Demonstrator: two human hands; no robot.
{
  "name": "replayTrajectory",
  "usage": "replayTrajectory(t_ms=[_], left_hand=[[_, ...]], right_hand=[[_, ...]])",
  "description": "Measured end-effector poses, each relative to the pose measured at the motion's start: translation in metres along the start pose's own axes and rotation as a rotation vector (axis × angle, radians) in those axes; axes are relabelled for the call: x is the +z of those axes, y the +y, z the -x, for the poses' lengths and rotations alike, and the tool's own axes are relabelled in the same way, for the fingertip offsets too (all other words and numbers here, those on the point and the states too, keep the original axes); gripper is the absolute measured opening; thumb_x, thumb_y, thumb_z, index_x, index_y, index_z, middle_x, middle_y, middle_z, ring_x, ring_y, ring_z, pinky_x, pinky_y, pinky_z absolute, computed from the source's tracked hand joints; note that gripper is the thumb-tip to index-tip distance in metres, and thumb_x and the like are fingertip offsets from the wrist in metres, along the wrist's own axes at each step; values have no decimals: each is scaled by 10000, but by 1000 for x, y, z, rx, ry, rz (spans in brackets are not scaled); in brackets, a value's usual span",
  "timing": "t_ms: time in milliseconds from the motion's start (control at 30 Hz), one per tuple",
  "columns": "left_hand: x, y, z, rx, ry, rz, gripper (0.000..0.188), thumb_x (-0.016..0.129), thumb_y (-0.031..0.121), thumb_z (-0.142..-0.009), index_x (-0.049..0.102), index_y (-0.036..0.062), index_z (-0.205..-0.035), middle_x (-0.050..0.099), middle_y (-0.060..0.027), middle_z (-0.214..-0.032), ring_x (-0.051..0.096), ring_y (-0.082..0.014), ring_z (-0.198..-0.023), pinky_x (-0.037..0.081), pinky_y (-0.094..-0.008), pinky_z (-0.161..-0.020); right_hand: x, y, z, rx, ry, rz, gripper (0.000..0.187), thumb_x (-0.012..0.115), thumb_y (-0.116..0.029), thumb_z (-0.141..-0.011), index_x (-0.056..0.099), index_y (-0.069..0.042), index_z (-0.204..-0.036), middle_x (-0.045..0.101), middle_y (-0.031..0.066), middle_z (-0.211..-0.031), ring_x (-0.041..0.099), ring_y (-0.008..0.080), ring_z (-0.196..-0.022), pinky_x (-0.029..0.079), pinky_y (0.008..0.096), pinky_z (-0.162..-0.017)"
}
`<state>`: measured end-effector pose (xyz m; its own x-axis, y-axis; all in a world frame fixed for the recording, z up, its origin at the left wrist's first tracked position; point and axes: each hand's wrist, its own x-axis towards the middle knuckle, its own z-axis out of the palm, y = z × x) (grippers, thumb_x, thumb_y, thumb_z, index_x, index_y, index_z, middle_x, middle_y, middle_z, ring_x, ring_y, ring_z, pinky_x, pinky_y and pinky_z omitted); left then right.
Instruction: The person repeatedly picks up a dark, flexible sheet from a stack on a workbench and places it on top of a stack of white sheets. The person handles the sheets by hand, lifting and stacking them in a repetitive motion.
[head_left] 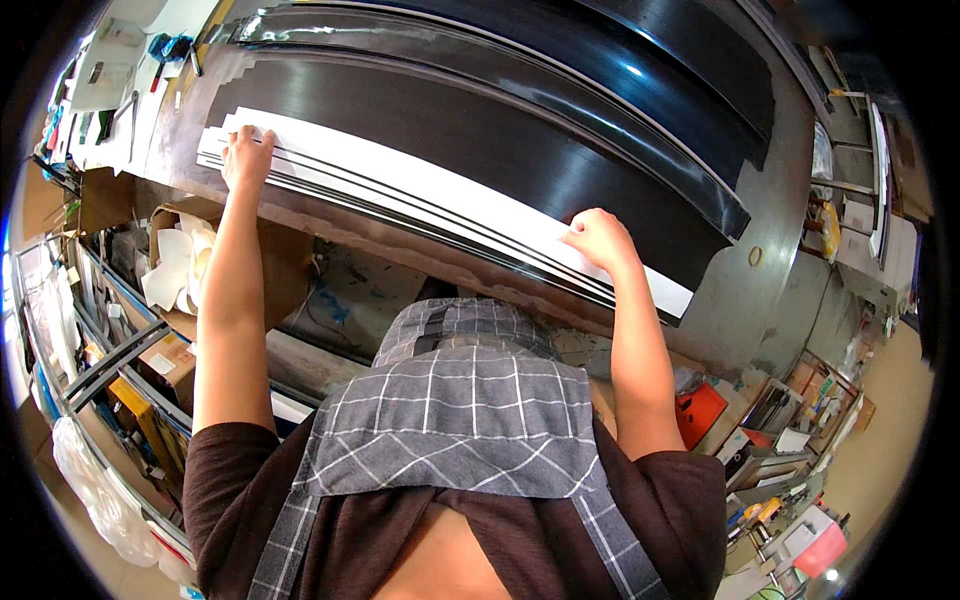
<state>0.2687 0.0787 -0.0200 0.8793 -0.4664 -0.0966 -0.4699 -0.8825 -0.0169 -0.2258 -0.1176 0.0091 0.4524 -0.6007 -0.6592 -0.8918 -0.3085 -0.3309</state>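
Left hand (249, 157), upper left of the frame, lies slightly spread on white strips (420, 185); the right hand (601, 238), right of centre, curls narrowly over them. Whether either grips, I cannot tell. They slant down rightward along dark sheets (450, 130) on the surface (742, 298).

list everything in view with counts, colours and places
worktable: 1, grey, across the top
dark sheets: several, black, on the worktable
white strips: several, white, overlapping, worktable's near side
ring: 1, yellowish, worktable's right
cardboard boxes: at least 2, brown, left
rack: 1, dark bars, left
large plastic bag: 1, whitish, lower left
flat item: 1, orange-red, right of centre
shelf clutter: too small to count, mixed, both sides
apron: 1, grey with white checks, lower middle
sleeves: 2, dark brown, lower left and right
left grip: 1, bare, strips' left end
right grip: 1, bare, strips' right part
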Motion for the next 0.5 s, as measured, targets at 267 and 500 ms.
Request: replayTrajectory(t_ms=[267, 500], left_hand=[[19, 26, 28, 571, 241, 26, 256, 517, 69, -842, 634, 93, -1068, 629, -109, -1109, 585, -306, -1035, 486, -419, -875], [6, 181, 201, 1051, -445, 512, 129, 634, 158, -825, 575, 44, -830, 601, -113, -790, 610, -299, -734, 484, -384, -666]], right_hand=[[2, -14, 0, 18, 7, 11, 291, 715, -342, -736, 697, -52, -732, 685, 165, -783, 679, 311, -778, 520, 405, -718], [2, -15, 2, 30, 16, 5, 316, 706, -370, -741, 722, -65, -822, 701, 151, -867, 680, 313, -852, 534, 413, -768]])
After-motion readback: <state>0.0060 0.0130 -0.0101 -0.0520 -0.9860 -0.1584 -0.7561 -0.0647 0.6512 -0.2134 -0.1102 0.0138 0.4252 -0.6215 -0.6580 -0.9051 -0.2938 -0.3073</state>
